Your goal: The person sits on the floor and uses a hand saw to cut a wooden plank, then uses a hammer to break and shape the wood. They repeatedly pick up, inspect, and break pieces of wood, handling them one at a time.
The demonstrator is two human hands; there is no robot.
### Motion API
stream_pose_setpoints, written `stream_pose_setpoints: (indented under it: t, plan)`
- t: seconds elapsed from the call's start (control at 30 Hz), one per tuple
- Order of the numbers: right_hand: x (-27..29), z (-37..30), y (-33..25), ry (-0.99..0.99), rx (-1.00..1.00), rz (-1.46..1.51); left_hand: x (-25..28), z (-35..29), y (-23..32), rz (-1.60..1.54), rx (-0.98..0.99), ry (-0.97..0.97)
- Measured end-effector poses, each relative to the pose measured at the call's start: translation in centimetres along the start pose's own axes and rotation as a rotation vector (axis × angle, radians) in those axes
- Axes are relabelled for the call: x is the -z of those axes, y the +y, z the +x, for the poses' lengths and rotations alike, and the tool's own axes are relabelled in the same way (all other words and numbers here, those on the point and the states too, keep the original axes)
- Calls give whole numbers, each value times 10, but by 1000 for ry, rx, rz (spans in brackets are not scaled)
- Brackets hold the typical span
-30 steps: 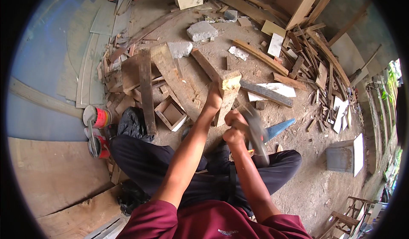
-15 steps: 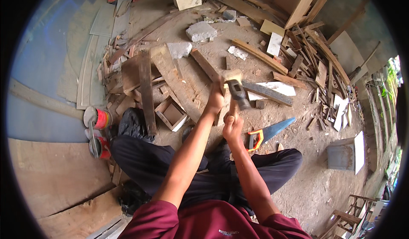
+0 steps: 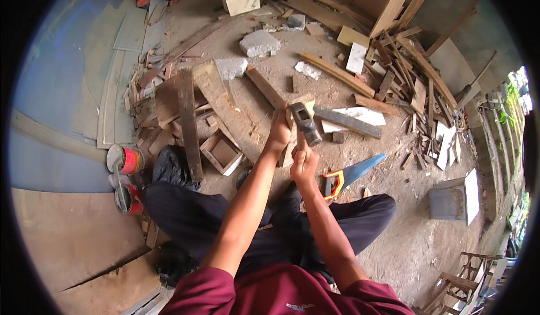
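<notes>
My right hand (image 3: 304, 166) is closed around the wooden handle of a hammer, just below its dark metal head (image 3: 305, 125). Close by on the left, my left hand (image 3: 279, 130) is wrapped round a pale piece of wood (image 3: 304, 100), partly hidden behind the hammer head. A dark wooden bar (image 3: 264, 85) lies beyond my left hand, and another dark bar (image 3: 350, 123) extends to the right of the hammer. A handsaw (image 3: 360, 171) with an orange and black handle lies on the ground to the right of my right hand.
Loose boards (image 3: 188, 124) and an open wooden box (image 3: 222, 150) lie left of my hands. Two red-labelled cans (image 3: 133, 161) stand farther left. Concrete chunks (image 3: 260, 43) rest ahead. A heap of scrap wood (image 3: 424, 84) fills the far right, with a grey container (image 3: 450, 200) nearer.
The hammer head has shifted slightly left and its blur has gone; it now overlaps the pale wood beside my left hand. The whole view has shifted a little.
</notes>
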State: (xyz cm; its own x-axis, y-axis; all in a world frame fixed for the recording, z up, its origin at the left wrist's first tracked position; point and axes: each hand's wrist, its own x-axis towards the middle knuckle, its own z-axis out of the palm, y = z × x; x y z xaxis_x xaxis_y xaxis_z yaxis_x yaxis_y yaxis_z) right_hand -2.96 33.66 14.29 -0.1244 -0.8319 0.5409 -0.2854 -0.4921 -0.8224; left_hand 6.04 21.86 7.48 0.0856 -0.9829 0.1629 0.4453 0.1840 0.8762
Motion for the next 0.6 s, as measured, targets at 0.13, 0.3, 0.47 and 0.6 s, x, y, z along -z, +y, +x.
stream_pose_setpoints:
  t: [0.13,0.3,0.47,0.6]
  plan:
    - [21,12,-21,52,78,69,-29,-7,7,2,-18,-168]
    - [11,14,-43,29,198,306,26,8,-28,307,-155,13]
    - [45,-24,34,-94,-101,-188,-45,4,27,-170,94,-138]
    - [28,-9,-21,-15,-25,172,-20,-1,49,-160,-6,-1]
